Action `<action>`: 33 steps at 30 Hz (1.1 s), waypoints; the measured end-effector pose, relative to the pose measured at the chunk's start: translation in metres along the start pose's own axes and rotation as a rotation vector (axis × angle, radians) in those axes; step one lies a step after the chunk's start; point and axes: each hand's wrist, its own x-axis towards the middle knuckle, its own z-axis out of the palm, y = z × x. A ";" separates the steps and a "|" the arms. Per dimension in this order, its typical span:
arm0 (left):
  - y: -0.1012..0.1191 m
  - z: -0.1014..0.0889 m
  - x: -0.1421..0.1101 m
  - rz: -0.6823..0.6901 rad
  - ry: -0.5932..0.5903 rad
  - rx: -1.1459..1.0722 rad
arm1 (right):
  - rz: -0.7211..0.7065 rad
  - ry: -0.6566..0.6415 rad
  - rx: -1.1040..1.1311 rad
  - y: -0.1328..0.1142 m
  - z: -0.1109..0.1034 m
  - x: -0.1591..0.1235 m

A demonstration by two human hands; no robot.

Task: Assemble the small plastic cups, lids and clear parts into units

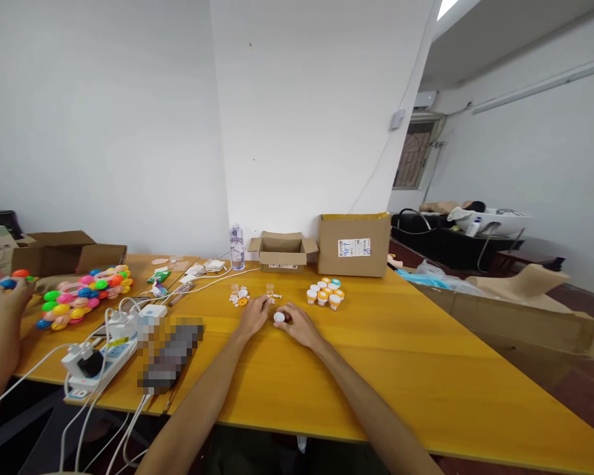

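Note:
Between the thumb and fingers of my right hand is a small round white lid, held just above the table. My left hand is beside it, its fingertips pressed together near a small clear cup and some tiny white pieces. Whatever those fingertips hold is too small to make out. Left of the cup lies a cluster of small white parts with an orange ring. To the right of my hands, several little tubs with white, orange and teal tops stand close together.
An open cardboard box, a large closed carton and a water bottle stand along the wall. To the left are a power strip with cables, a blurred dark object and colourful balls. Another person's hands hold balls there.

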 end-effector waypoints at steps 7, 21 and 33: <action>0.006 -0.001 -0.004 0.150 -0.153 -0.045 | 0.028 0.075 0.073 0.008 0.000 0.000; -0.009 0.010 -0.005 0.220 -0.195 -0.046 | 0.129 0.120 0.459 0.020 0.004 0.002; -0.002 0.008 -0.004 0.243 -0.157 -0.041 | 0.134 0.124 0.553 0.018 0.004 0.002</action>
